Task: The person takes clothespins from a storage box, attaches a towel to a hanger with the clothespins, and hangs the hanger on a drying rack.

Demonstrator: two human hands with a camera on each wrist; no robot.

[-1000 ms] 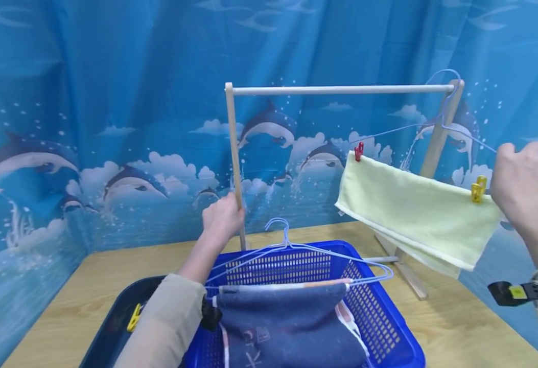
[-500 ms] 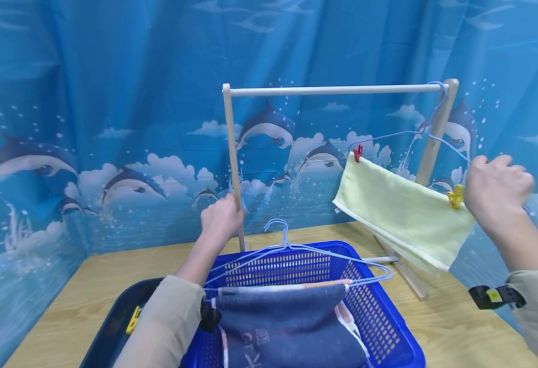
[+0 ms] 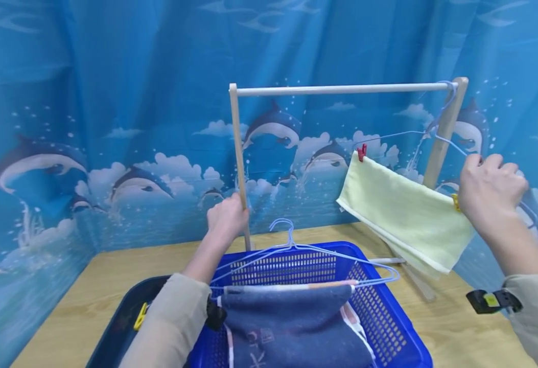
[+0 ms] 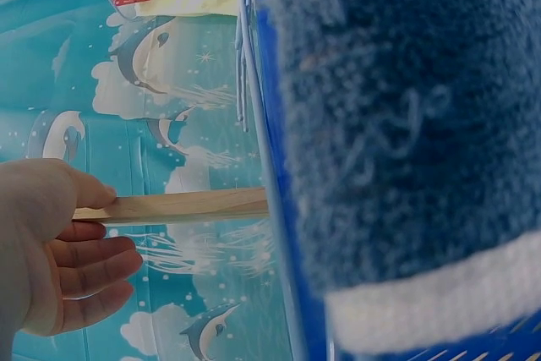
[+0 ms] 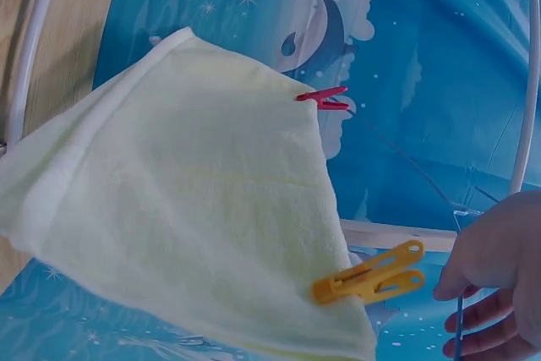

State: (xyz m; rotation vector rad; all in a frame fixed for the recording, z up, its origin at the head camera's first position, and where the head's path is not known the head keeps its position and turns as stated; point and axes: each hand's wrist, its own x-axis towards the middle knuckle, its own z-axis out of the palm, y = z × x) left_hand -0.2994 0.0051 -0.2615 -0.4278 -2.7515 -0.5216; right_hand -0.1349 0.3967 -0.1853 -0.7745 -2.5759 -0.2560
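Observation:
In the head view my left hand [image 3: 226,217] grips the left post [image 3: 238,138] of a wooden drying rack; the left wrist view shows its thumb and fingers around the wood. My right hand [image 3: 493,186] holds the right side of a thin blue clothes hanger [image 3: 452,145]. The hanger's hook lies over the rack's white rod [image 3: 342,90], right beside the right post [image 3: 443,135]. From the tilted hanger hangs a pale yellow towel [image 3: 402,209], lower on the right. A red clothespin [image 3: 362,152] and a yellow clothespin [image 5: 372,276] fasten it.
In front of the rack stands a blue plastic basket [image 3: 388,312]. Across it lie blue hangers [image 3: 291,245] with a dark blue towel [image 3: 291,322]. At its left is a dark tray [image 3: 126,306] with a yellow clothespin [image 3: 141,316]. A dolphin-print curtain [image 3: 158,128] hangs behind.
My right hand has moved left and slightly down with the hanger and towel. The hook has come down from above the rod onto it. My left hand keeps its grip on the post.

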